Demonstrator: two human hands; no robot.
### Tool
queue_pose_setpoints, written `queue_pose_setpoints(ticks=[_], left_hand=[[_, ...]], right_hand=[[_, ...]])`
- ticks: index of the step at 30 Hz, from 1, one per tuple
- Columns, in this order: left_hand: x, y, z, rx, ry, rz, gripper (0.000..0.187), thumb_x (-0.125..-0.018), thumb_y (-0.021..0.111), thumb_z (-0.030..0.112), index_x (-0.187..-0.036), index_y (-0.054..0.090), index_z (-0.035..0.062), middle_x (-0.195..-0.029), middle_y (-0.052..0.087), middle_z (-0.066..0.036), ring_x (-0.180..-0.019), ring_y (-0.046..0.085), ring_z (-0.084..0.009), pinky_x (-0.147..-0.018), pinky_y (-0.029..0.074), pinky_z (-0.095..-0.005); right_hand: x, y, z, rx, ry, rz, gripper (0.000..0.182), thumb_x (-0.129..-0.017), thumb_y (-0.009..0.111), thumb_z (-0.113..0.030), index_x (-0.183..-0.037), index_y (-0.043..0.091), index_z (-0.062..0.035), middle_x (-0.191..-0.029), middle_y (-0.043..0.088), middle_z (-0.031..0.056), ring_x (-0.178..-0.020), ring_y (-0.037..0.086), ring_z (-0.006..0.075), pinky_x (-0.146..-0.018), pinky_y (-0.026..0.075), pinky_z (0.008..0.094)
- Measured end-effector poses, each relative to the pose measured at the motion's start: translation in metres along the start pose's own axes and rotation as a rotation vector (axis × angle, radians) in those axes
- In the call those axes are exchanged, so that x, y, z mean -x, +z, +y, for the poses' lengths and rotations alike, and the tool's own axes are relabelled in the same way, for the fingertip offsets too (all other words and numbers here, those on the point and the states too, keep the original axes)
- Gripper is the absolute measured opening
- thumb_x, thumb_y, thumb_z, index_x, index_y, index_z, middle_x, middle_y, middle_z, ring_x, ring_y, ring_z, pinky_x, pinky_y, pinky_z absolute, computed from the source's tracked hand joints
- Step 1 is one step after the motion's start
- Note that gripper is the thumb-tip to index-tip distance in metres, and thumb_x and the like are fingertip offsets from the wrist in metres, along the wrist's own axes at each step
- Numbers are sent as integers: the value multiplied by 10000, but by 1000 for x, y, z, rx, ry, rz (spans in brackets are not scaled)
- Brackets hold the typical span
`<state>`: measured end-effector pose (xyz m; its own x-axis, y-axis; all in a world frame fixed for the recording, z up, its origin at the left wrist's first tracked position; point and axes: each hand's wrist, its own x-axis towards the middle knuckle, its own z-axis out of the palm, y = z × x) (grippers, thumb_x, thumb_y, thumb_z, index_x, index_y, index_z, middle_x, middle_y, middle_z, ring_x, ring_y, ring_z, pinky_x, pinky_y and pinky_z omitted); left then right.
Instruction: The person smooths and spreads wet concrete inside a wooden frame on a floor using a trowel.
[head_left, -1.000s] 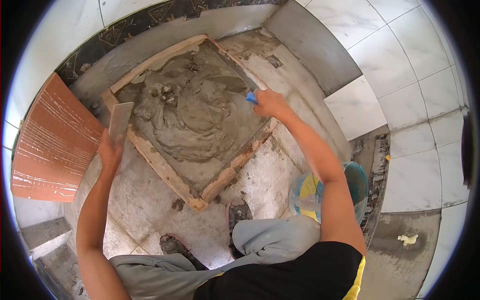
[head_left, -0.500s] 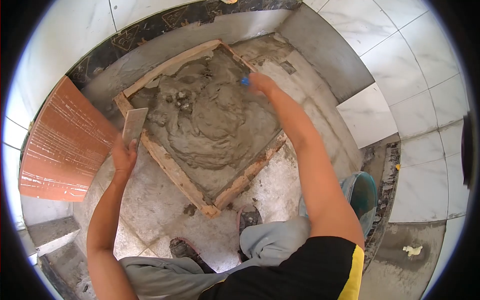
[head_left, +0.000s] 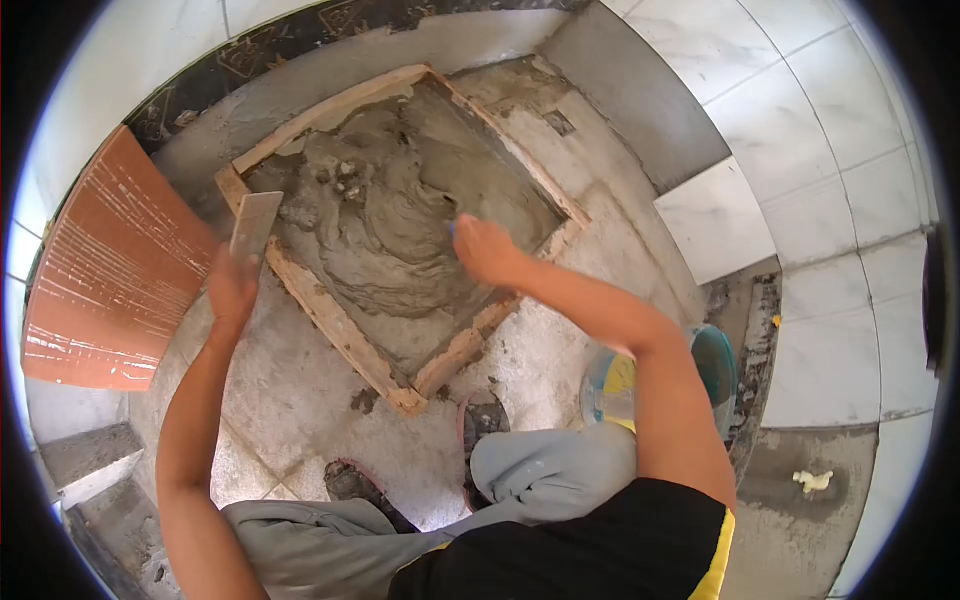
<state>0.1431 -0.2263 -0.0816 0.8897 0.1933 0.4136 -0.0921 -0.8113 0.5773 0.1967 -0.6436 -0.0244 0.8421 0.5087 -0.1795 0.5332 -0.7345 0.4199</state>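
Note:
A square wooden frame (head_left: 335,325) on the floor holds wet grey mortar (head_left: 400,220) with swirled ridges. My left hand (head_left: 233,285) grips a flat rectangular board (head_left: 256,225) at the frame's left corner, its fingers wrapped round the lower end. Over the middle of the mortar, my right hand (head_left: 486,250) is closed round a tool with a blue handle (head_left: 453,229). Most of that tool is hidden by the hand and the mortar.
A curved reddish-brown panel (head_left: 120,275) leans at the left. To the right are a white tile (head_left: 715,220), a teal bucket (head_left: 712,370) behind my right arm and a pale pipe fitting (head_left: 812,482). My shoes are below the frame.
My right hand has moved from the frame's upper right side down and left over the mortar, with its tool. Fresh curved ridges show there. My left hand still holds the board.

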Motion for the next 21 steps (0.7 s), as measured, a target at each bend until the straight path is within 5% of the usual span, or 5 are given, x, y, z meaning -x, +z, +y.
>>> queue_pose_setpoints(ticks=[1, 4, 8, 15, 21], left_hand=[[2, 3, 0, 11, 9, -9, 282, -885, 653, 130, -1121, 569, 0, -931, 638, -226, -891, 612, -441, -783, 484, -450], [-4, 4, -6, 127, -45, -86, 263, -896, 651, 146, -1098, 567, 0, -934, 643, -215, -889, 624, -419, -788, 485, -437], [-4, -5, 5, 217, -60, -92, 267, -906, 647, 166, -1100, 563, 2, -941, 647, -219, -895, 641, -389, -794, 487, -420], [-1, 0, -3, 145, -64, -79, 292, -906, 648, 172, -1112, 557, -14, -951, 652, -232, -896, 651, -370, -793, 496, -409], [0, 0, -1, 242, -55, -84, 311, -918, 642, 157, -1158, 556, -22, -999, 662, -233, -941, 651, -370, -826, 493, -393]], right_hand=[[-5, 7, 12, -37, -186, 28, 170, -798, 676, -141, -903, 706, -12, -951, 660, 126, -746, 692, 219, -564, 522, 335], [-7, -53, 14, -5, -146, -276, 212, -787, 692, -145, -922, 692, 19, -987, 670, 143, -774, 693, 223, -568, 519, 325], [44, -49, 7, -93, -30, -122, 203, -765, 688, -112, -915, 679, 25, -974, 685, 185, -831, 706, 268, -597, 539, 356], [74, -113, 85, -432, 152, -422, 300, -768, 622, -129, -1036, 612, 5, -1011, 695, 203, -992, 677, 344, -773, 544, 495], [57, 5, 127, -456, 539, -274, 270, -781, 576, -202, -858, 671, 38, -937, 720, 197, -877, 709, 345, -745, 557, 463]])
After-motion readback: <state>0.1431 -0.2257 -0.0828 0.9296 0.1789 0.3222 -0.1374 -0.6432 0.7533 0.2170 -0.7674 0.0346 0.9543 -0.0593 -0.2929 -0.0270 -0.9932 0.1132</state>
